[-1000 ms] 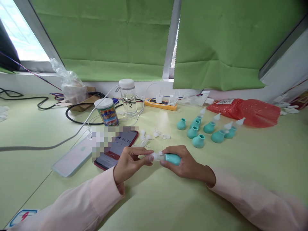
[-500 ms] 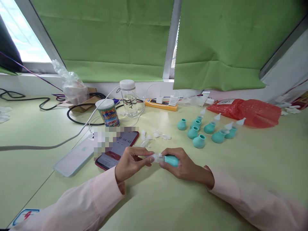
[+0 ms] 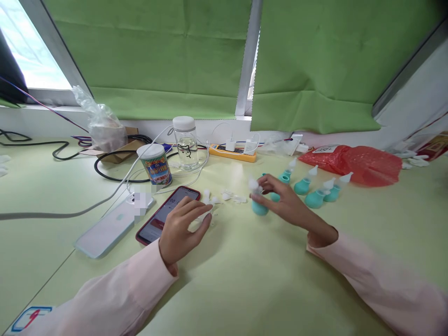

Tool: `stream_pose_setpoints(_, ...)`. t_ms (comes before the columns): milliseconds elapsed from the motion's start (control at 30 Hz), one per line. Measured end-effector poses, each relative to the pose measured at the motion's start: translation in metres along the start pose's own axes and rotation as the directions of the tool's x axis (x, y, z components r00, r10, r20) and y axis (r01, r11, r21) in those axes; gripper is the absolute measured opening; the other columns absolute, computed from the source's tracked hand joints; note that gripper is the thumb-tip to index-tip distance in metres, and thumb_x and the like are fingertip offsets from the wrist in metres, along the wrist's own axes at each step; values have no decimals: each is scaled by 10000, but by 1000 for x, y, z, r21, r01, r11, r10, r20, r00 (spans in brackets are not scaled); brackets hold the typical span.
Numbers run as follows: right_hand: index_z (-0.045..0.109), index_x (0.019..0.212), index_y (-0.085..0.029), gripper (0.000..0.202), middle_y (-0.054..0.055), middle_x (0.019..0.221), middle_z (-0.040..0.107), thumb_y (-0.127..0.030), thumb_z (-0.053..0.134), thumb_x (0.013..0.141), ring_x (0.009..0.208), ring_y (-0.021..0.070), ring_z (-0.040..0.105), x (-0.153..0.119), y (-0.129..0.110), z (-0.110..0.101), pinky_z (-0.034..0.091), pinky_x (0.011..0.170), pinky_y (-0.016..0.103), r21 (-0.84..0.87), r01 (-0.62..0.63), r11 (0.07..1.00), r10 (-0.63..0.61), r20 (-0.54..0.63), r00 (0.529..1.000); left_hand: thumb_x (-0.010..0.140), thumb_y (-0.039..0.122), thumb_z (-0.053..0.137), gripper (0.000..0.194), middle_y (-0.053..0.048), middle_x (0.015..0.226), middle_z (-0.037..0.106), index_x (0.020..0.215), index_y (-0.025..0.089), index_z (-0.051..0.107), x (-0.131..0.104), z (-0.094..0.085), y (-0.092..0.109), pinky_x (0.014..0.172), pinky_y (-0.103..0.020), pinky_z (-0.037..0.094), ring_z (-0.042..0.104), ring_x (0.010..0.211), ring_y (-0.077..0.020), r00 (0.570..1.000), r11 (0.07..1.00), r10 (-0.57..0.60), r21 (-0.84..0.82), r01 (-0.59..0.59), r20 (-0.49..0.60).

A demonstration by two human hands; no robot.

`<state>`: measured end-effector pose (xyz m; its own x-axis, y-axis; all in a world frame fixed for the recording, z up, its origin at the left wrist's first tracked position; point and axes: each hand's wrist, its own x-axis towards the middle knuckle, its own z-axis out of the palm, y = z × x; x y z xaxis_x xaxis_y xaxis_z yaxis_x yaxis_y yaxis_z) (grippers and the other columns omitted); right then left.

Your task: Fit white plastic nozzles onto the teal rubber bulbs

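Observation:
My right hand (image 3: pixel 285 203) grips a teal rubber bulb with a clear white tip (image 3: pixel 258 199), standing it upright on the pale green table (image 3: pixel 245 280) just left of a group of teal bulbs (image 3: pixel 315 196). Some of those bulbs carry white tips, others are bare. My left hand (image 3: pixel 182 228) rests fingers down on the table, over small clear plastic tips (image 3: pixel 213 200) beside a red-cased phone (image 3: pixel 164 214). Whether its fingers pinch a tip is hidden.
A second phone in a light blue case (image 3: pixel 112 224) lies left of the red one. Behind stand a printed can (image 3: pixel 157 164), a glass jar with white lid (image 3: pixel 185 142), cables, an orange power strip (image 3: pixel 233 151), a plastic-wrapped bundle (image 3: pixel 103 126) and a red bag (image 3: pixel 353 161).
My hands have parted. The right hand carried the assembled teal bulb up and right and stood it by the other bulbs. The left hand let go and dropped onto the loose tips.

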<state>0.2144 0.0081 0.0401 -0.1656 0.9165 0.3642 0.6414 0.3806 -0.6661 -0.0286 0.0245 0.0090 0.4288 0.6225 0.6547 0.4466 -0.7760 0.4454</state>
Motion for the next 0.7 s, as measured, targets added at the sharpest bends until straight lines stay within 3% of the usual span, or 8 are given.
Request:
stream_pose_setpoints(100, 444, 795, -205, 190, 2, 742, 565, -316, 575, 713, 658, 143, 546, 9, 14, -12, 465, 641, 297, -47, -71, 996, 66, -107, 992, 767, 194, 509, 202, -95, 879, 620, 921, 169, 637, -2, 6, -6, 644, -335, 469, 499, 809, -221, 989, 924, 74, 364, -118, 131)
stream_pose_setpoints(267, 447, 727, -198, 201, -12, 656, 567, -247, 616, 628, 577, 133, 556, 14, 31, -18, 479, 570, 272, -160, -149, 976, 116, -200, 973, 767, 229, 511, 353, -144, 1045, 552, 1112, 163, 537, -4, 11, -8, 695, -410, 436, 465, 912, -293, 962, 744, -47, 652, -145, 268)
stream_pose_setpoints(433, 438, 750, -202, 213, -12, 613, 593, -240, 602, 619, 575, 150, 588, 17, 41, -21, 482, 567, 284, -231, -239, 943, 201, -177, 963, 833, 201, 399, 347, -124, 1150, 517, 1170, 247, 467, -8, 14, -5, 731, -473, 355, 439, 983, -303, 944, 670, -82, 719, -185, 320)
stream_pose_setpoints(700, 464, 779, -203, 161, 2, 616, 618, -273, 564, 674, 566, 164, 617, 18, 41, -28, 477, 490, 259, -141, -285, 948, 256, -193, 947, 813, 106, 423, 300, -110, 943, 614, 1058, 227, 547, -11, 19, -9, 739, -481, 319, 487, 922, -290, 929, 708, -67, 673, -213, 365)
